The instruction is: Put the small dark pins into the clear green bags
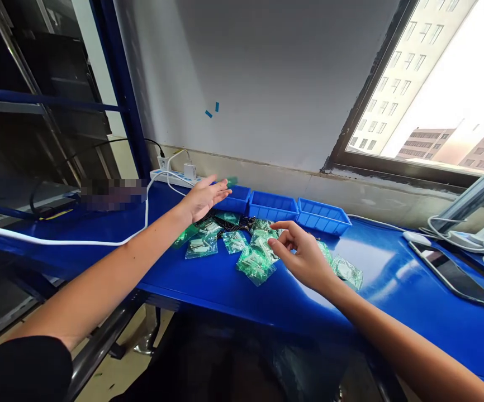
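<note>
My left hand [205, 200] reaches over the leftmost blue bin [238, 202], its fingers stretched out and apart. Just past its fingertips is a small green piece [232, 181], blurred; it looks loose rather than gripped. My right hand [303, 254] hovers at the right side of a pile of clear green-tinted bags [255, 263] with pale strip-like pieces inside. Its thumb and index finger are apart, the other fingers curled, and nothing shows between them. More such bags [202, 245] lie below my left hand, and another [347, 272] lies beside my right wrist.
Two more blue bins, the middle one [273, 206] and the right one [324, 216], stand along the wall. Dark items [236, 223] lie before them. A phone [454, 273] rests on the blue table [208, 279] at right. A white cable [78, 243] crosses the left, near a power strip [172, 177].
</note>
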The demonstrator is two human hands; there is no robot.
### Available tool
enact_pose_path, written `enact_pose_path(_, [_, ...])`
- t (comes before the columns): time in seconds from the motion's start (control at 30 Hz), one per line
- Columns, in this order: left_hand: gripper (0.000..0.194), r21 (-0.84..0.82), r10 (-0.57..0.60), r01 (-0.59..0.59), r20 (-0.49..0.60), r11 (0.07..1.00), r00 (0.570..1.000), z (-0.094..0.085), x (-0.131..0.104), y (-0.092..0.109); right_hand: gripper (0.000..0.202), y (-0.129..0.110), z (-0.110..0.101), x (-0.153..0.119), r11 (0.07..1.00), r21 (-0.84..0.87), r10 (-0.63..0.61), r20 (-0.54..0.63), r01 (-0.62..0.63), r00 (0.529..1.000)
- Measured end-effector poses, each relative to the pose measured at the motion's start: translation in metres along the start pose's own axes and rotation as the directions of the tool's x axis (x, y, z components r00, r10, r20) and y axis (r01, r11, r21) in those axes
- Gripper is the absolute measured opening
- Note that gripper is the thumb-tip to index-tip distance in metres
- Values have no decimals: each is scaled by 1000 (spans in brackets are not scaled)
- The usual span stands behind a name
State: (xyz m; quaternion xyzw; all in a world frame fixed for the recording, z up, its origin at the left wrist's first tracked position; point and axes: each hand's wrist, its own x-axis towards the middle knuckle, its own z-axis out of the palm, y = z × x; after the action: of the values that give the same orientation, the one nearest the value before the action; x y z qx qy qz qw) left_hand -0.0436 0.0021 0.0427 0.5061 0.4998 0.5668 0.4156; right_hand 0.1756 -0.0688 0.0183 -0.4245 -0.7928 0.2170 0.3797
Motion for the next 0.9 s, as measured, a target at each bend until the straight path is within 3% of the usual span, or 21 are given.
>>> enact_pose_path(0.07, [52,131,82,-85,24,988,996,-3,-1,-1,22,-1,2,-1,1000,-17,-15,23,15,1000])
enact_pose_path(0.13, [57,344,247,-246,40,906,968,-4,-4,-2,21,-1,2,-2,999,-27,-31,29,32,999])
enact_pose_path(0.2, [38,515,412,-397,93,759,907,-3,-9,-3,20,-1,1,-2,998,-48,-49,25,50,998])
enact_pose_path(0.27, [15,571,457,-475,188,669,869,1,-15,-5,18,-1,0,-1,993,-86,-73,24,75,997])
enact_pose_path(0.43, [22,600,365,-524,375,605,852,16,-29,-9,18,2,1,-2,973,-190,-120,72,132,990])
enact_pose_path(0.53, [26,690,351,-473,324,548,879,13,-30,-2,19,4,2,-3,957,-247,-127,118,153,985])
enact_pose_path(0.6, [26,743,330,-415,272,525,904,2,-25,7,19,4,2,-4,937,-296,-149,145,186,978])
enact_pose_path(0.77, [31,881,-7,-258,284,398,959,-39,-8,19,20,5,2,-4,878,-387,-214,212,283,954])
enact_pose_path(0.83, [34,909,-175,-214,291,358,941,-51,-2,13,20,6,2,-4,867,-399,-217,234,297,948])
enact_pose_path(0.9, [35,911,-262,-222,322,346,910,-56,4,4,20,6,2,-4,863,-407,-211,250,300,945])
